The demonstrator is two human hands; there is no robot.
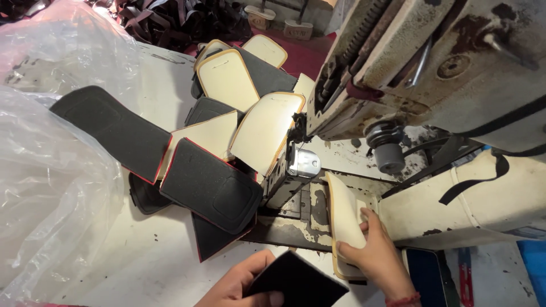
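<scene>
The sewing machine [432,74] dominates my desk [142,267]; stitched padded panels [210,187] pile left of it. My right hand [372,247] grips a cream panel [344,222] beside the needle, apparently upright. My left hand [239,284] pinches a black piece [298,284].

Black padded piece [298,281] I see lying flat low in view, thumb on its near edge, cream foam-backed piece [344,222] with tan rim standing on edge beside the needle plate

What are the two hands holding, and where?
Left hand pinches a black pad at its left edge; right hand grips a cream pad at its lower end.
</scene>
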